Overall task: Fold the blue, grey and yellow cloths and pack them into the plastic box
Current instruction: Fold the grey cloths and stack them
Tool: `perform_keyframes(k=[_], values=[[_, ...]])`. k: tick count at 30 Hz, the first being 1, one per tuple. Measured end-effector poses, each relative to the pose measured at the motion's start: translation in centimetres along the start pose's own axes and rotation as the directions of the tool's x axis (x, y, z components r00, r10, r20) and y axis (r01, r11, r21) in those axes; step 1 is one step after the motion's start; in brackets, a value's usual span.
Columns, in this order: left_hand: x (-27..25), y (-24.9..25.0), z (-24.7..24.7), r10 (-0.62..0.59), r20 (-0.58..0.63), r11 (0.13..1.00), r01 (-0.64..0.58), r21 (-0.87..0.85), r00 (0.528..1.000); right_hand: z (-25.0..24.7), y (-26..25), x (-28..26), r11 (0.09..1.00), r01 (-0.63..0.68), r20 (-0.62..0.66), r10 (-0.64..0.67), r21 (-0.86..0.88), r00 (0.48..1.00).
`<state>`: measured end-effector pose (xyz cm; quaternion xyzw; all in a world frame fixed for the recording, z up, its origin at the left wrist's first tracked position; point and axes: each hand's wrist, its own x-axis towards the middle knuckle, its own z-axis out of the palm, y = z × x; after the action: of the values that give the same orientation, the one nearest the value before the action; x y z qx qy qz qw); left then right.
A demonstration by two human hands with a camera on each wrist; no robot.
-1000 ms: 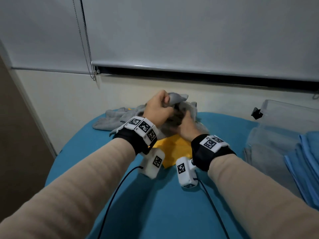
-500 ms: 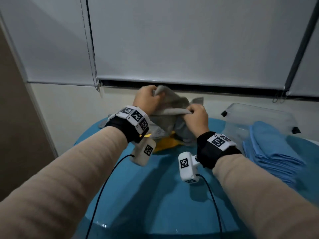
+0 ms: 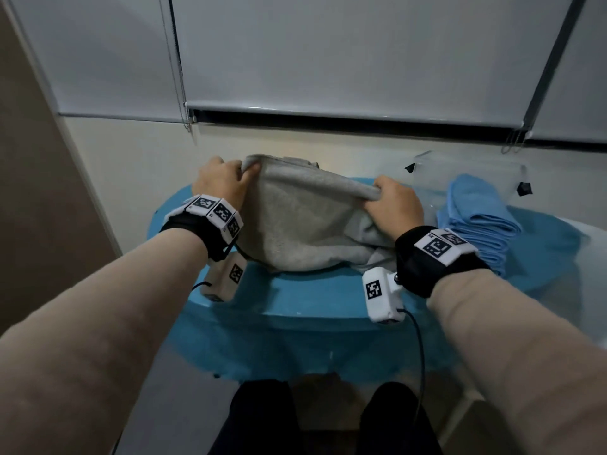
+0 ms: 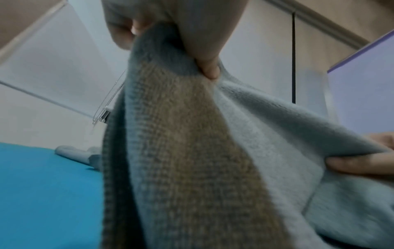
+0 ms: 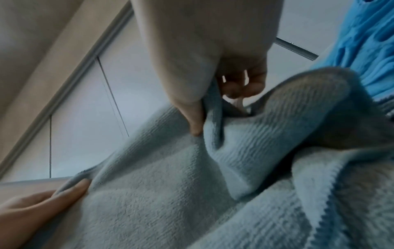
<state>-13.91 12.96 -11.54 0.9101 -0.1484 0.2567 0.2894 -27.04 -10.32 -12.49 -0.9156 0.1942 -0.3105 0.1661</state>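
A grey cloth (image 3: pixel 302 221) hangs stretched between my two hands above the blue-covered table (image 3: pixel 295 300). My left hand (image 3: pixel 223 182) pinches its upper left corner, and my right hand (image 3: pixel 392 205) grips the upper right edge. The left wrist view shows the thumb and fingers clamped on the grey cloth (image 4: pixel 192 134); the right wrist view shows the same pinch on its grey cloth (image 5: pixel 170 185). A stack of folded blue cloths (image 3: pixel 476 221) lies to the right. The clear plastic box (image 3: pixel 466 169) stands behind that stack. The yellow cloth is hidden behind the grey one.
Another grey cloth (image 4: pixel 74 153) lies on the table at the far left. A wall with lowered window blinds (image 3: pixel 328 60) and bead cords (image 3: pixel 179 77) stands close behind the table. My knees (image 3: pixel 262 418) are under the table's near edge.
Both hands have lifted the grey cloth off the pile and pulled apart, spreading it flat between them. The head view has tilted down and right.
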Motion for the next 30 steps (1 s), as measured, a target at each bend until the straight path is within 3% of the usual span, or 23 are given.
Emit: perform_keyframes(k=[2, 4, 6, 7, 9, 10, 11, 12, 14, 16, 19, 20, 22, 23, 25, 27, 29, 30], values=[[-0.3, 0.2, -0.7, -0.005, 0.038, 0.999, 0.003, 0.049, 0.999, -0.4, -0.1, -0.1, 0.996, -0.016, 0.018, 0.018, -0.088, 1.0], [-0.2, 0.5, -0.9, -0.056, 0.153, 0.998, 0.054, 0.013, 0.987, -0.5, 0.1, 0.1, 0.991, -0.045, 0.053, 0.052, -0.123, 0.997], [-0.1, 1.0, -1.1, -0.147, 0.286, 0.959, 0.207, -0.192, 0.947, -0.2, 0.3, 0.4, 0.989, -0.145, 0.084, 0.141, 0.036, 0.986], [-0.2, 1.6, -1.2, -0.196, 0.357, 0.873, 0.329, -0.362, 0.913, 0.0, 0.3, 0.4, 0.952, -0.223, 0.112, 0.203, 0.212, 0.973], [-0.7, 2.9, -1.6, -0.236, 0.493, 0.549, 0.534, -0.643, 0.837, 0.2, 0.0, 0.2, 0.738, -0.394, 0.25, 0.304, 0.548, 0.919], [-0.8, 3.5, -1.6, -0.233, 0.515, 0.39, 0.564, -0.728, 0.825, 0.2, -0.2, 0.1, 0.621, -0.454, 0.331, 0.311, 0.638, 0.891], [-0.7, 4.0, -1.4, -0.235, 0.505, 0.31, 0.557, -0.771, 0.83, 0.3, -0.2, 0.0, 0.539, -0.488, 0.386, 0.3, 0.686, 0.873], [-0.5, 4.2, -0.9, -0.227, 0.482, 0.286, 0.531, -0.798, 0.847, 0.3, -0.2, 0.0, 0.493, -0.501, 0.407, 0.292, 0.711, 0.865], [-0.4, 4.4, 0.2, -0.208, 0.367, 0.389, 0.421, -0.819, 0.907, 0.7, 0.2, 0.5, 0.469, -0.469, 0.366, 0.298, 0.748, 0.882], [0.0, 4.0, 1.3, -0.133, 0.272, 0.575, 0.298, -0.762, 0.953, 1.3, 0.5, 1.1, 0.492, -0.404, 0.291, 0.293, 0.771, 0.911], [0.6, 3.3, 2.3, 0.027, 0.398, 0.836, 0.198, -0.512, 0.917, 2.2, 0.9, 1.8, 0.531, -0.368, 0.333, 0.165, 0.763, 0.928], [0.7, 2.9, 2.6, 0.023, 0.433, 0.929, 0.141, -0.341, 0.901, 2.3, 0.9, 2.0, 0.629, -0.394, 0.404, 0.136, 0.67, 0.905], [0.4, 2.0, 3.6, -0.049, 0.447, 0.997, 0.071, -0.033, 0.893, 2.3, 1.0, 1.9, 0.907, -0.295, 0.476, 0.126, 0.299, 0.87], [-0.1, 1.9, 3.8, -0.097, 0.429, 0.995, 0.071, 0.076, 0.898, 2.2, 1.0, 1.5, 0.971, -0.208, 0.447, 0.135, 0.118, 0.884], [-0.6, 1.7, 3.9, -0.151, 0.4, 0.986, 0.112, 0.12, 0.904, 2.0, 0.8, 1.2, 0.996, -0.091, 0.346, 0.087, -0.004, 0.934], [-1.0, 1.9, 3.9, -0.056, 0.518, 0.998, 0.031, 0.056, 0.854, 2.0, 0.5, 1.0, 1.0, -0.027, 0.392, 0.026, -0.003, 0.92], [-1.6, 2.5, 3.7, 0.025, 0.695, 0.987, -0.128, 0.097, 0.719, 2.2, -0.1, 0.3, 0.999, 0.001, 0.608, 0.031, -0.051, 0.793], [-1.8, 2.8, 3.8, 0.002, 0.771, 0.971, -0.186, 0.151, 0.636, 2.5, -0.2, 0.1, 0.995, 0.016, 0.675, 0.056, -0.1, 0.736]])
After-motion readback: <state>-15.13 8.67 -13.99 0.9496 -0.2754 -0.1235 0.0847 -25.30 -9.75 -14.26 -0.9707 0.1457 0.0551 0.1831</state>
